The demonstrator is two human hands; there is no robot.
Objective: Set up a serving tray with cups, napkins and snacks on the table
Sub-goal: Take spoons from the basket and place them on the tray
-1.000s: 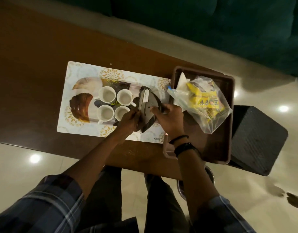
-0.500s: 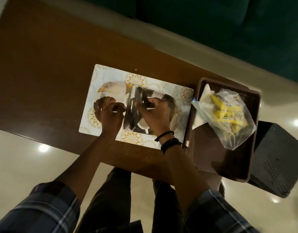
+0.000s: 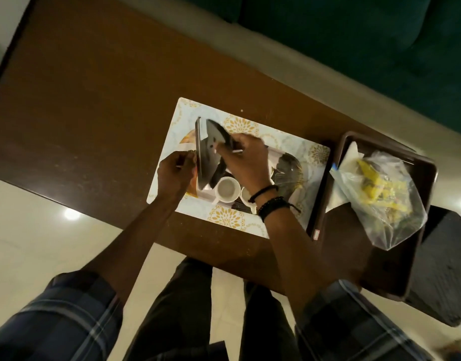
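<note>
While the left hand (image 3: 173, 171) steadies a tilted dark plate (image 3: 202, 155) by its left edge, the right hand (image 3: 246, 160) pinches a second plate (image 3: 219, 135) above the white cups (image 3: 227, 189).

The room is dim and warm-toned, lit from overhead: ceiling lights show as small white glare spots on the glossy floor (image 3: 72, 214), one left of the arms and another at the far right edge. The brown table (image 3: 94, 100) soaks up most light. Both hands and the dark plates (image 3: 211, 149) smear with motion blur. The plastic bag (image 3: 385, 201) catches soft highlights. Straight edges bow toward the corners.
</note>
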